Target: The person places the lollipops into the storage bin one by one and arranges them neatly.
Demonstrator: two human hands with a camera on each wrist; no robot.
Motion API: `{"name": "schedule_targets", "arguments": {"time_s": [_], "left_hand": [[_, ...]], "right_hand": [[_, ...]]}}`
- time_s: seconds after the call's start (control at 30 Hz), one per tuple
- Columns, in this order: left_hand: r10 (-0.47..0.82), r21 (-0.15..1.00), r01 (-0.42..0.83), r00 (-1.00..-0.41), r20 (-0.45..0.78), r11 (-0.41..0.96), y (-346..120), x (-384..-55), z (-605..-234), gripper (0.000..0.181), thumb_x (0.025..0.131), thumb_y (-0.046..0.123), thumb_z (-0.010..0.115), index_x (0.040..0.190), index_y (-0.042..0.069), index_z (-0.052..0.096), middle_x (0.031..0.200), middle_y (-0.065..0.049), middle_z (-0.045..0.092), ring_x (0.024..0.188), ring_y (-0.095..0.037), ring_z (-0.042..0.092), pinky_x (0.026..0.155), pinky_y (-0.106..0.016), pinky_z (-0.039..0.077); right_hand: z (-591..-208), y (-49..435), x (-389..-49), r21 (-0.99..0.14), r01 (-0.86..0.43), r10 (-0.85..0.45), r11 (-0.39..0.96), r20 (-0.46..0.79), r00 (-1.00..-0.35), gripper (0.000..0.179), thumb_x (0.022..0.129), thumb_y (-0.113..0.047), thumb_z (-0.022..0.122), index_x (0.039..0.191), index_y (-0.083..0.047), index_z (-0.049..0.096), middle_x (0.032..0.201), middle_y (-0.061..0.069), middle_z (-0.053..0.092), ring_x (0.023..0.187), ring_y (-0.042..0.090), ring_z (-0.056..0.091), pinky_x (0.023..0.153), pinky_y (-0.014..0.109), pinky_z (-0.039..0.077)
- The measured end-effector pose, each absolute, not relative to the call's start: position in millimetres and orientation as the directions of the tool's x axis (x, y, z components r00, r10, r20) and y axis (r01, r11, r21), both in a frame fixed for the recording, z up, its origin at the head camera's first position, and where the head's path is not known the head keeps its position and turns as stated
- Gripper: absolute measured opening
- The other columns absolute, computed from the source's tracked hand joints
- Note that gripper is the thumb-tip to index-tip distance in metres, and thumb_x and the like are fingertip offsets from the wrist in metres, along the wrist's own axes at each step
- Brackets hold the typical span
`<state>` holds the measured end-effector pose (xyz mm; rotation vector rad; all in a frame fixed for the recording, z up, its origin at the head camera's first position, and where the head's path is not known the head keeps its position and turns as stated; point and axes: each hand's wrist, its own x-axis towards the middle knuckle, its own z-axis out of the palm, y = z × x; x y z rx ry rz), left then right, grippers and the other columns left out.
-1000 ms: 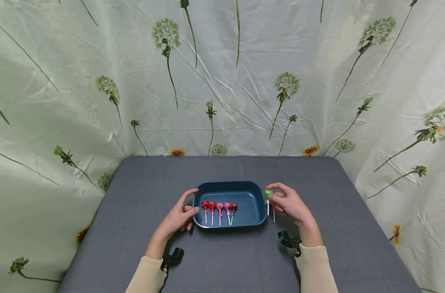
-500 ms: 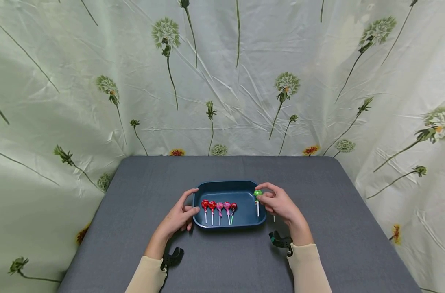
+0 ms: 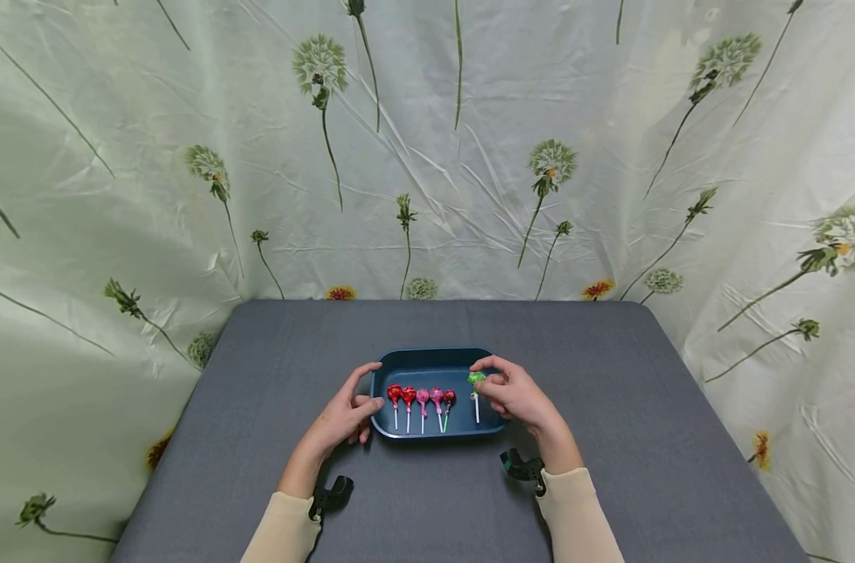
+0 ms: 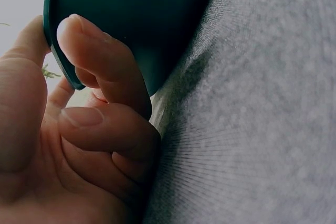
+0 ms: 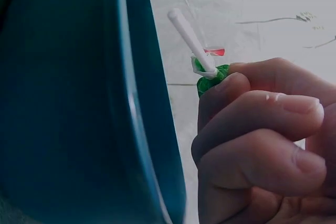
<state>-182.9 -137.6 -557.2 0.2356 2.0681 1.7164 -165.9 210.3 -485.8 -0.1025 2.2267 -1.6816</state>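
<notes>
In the head view a blue tray [image 3: 427, 435] lies on the table, with several lollipops [image 3: 423, 397] in red, pink and dark red wrappers in a row at its left and middle. My left hand [image 3: 339, 414] holds the tray's left end, thumb and forefinger at the rim; the left wrist view shows the other fingers curled beside its wall. Over the tray's right part, my right hand [image 3: 517, 397] pinches a green-wrapped lollipop [image 3: 476, 378] by its head. Its white stick [image 5: 191, 40] points away from the fingers in the right wrist view.
A grey cloth-covered table [image 3: 427, 500] spreads around the tray. Behind it hangs a pale curtain [image 3: 470, 172] printed with dandelions. A dark band with a camera mount [image 3: 522, 465] sits on the right wrist, and a similar one [image 3: 332, 494] on the left.
My right hand has carried the green lollipop leftward from beside the tray to above its right part. The lollipop seen outside the right rim is now hidden. My left hand stays put.
</notes>
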Motion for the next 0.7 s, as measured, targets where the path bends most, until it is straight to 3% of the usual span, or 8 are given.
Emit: {"name": "schedule_targets", "arguments": {"time_s": [0.7], "left_hand": [[0.396,0.963,-0.153,-0.888,-0.232,0.223,-137.6,-183.0,-557.1,0.067,0.106,0.028,0.066,0.161,0.038,0.028,0.073,-0.005,0.063,0.051,-0.018,0.056,0.046,-0.026,0.042]], "right_hand": [[-496.0,183.1,-170.6,-0.928,0.168,-0.258,0.332,-0.261,-0.93,0.034,0.102,-0.011,0.064,0.134,-0.001,0.057,0.064,-0.002,0.05,0.051,0.012,0.042,0.049,0.025,0.035]]}}
